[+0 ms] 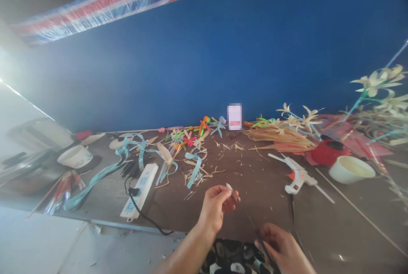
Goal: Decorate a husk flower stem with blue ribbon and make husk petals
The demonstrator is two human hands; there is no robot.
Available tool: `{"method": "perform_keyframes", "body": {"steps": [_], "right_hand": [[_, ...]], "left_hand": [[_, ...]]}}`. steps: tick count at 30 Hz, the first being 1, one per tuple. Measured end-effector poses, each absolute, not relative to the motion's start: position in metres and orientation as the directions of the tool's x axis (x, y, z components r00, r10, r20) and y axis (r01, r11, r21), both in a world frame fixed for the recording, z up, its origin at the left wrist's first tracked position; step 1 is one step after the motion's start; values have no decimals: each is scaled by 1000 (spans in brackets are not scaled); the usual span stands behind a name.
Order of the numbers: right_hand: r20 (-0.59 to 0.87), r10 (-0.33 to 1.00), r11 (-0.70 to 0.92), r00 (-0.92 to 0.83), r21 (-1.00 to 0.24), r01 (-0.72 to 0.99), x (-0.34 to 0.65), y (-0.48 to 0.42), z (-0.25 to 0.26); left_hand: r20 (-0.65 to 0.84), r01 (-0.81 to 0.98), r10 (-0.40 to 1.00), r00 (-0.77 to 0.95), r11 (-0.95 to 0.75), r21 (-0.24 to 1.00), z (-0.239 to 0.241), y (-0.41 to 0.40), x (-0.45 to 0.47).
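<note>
Over the near middle of the table, my left hand [214, 206] is closed, pinching a small pale petal-like piece [230, 188] between thumb and fingers. My right hand [283, 244] sits lower and to the right, near the table's front edge. Its fingers are wrapped round a slim dark tool [264, 246], whose thin end points up and left toward my left hand. The exact kind of tool is too blurred to tell. A white glue gun [298, 176] lies on the table beyond my right hand, its black cord running back toward me.
A white power strip [145, 185] with a plugged-in cord lies to the left, near light-blue ribbon [95, 182]. Pale scraps [200, 176] and colourful pipe-cleaner figures [204, 125] are farther back. A white cup [350, 170] and pale straw-like flowers [376, 83] stand at the right.
</note>
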State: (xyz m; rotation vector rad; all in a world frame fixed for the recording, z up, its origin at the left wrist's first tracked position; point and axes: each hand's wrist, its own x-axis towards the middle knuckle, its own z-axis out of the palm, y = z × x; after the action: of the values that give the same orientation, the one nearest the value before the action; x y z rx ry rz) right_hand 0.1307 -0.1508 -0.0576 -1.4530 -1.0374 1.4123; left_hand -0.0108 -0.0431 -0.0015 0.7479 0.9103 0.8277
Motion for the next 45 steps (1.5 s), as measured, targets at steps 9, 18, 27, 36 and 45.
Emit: {"method": "perform_keyframes", "body": {"steps": [9, 18, 27, 36, 45], "right_hand": [[-288, 957, -289, 41, -956, 41, 132, -151, -70], [-323, 944, -323, 62, -946, -9, 127, -151, -61], [-282, 956, -286, 80, -957, 45, 129, -151, -64], [-262, 963, -266, 69, -962, 61, 129, -149, -53], [-306, 951, -306, 38, -952, -5, 129, -150, -60]], "left_hand": [[-368, -281, 847, 383, 487, 827, -4, -46, -10], [-370, -295, 844, 389, 495, 817, -4, -48, -11], [-397, -257, 836, 379, 508, 822, -4, -49, -10], [-388, -247, 840, 380, 496, 832, -5, -49, -11], [-398, -256, 833, 385, 510, 821, -6, -49, -10]]}}
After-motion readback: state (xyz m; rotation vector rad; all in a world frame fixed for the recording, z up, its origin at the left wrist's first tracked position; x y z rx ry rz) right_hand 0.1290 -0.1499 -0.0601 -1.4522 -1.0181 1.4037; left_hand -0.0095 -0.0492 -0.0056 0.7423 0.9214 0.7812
